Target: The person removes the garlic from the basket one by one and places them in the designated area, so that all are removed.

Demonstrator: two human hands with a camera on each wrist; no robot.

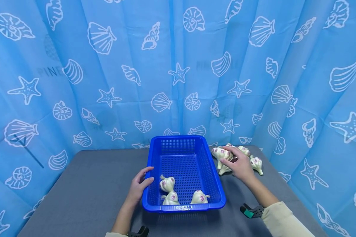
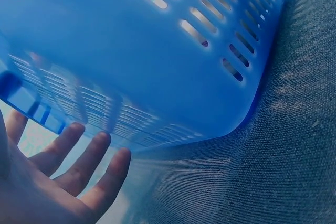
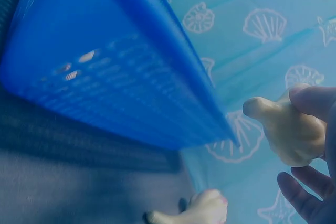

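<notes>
A blue plastic basket point(image 1: 181, 207) stands on the grey table, with three garlic bulbs near its front end: one bulb point(image 1: 167, 184) at the left, another point(image 1: 171, 198) just in front of it, a third point(image 1: 199, 197) at the right. My left hand point(image 1: 136, 187) rests against the basket's left rim; the left wrist view shows its slightly bent fingers point(image 2: 94, 150) spread beside the perforated wall. Right of the basket, my right hand point(image 1: 240, 164) pinches a garlic bulb point(image 3: 291, 129) between thumb and fingers, above a small heap of bulbs.
Loose garlic bulbs lie around the right hand, among them one bulb point(image 1: 256, 164) at the heap's right edge. Another bulb point(image 3: 197, 211) shows low in the right wrist view. A blue shell-patterned curtain point(image 1: 178, 72) hangs behind the grey table point(image 1: 106, 184).
</notes>
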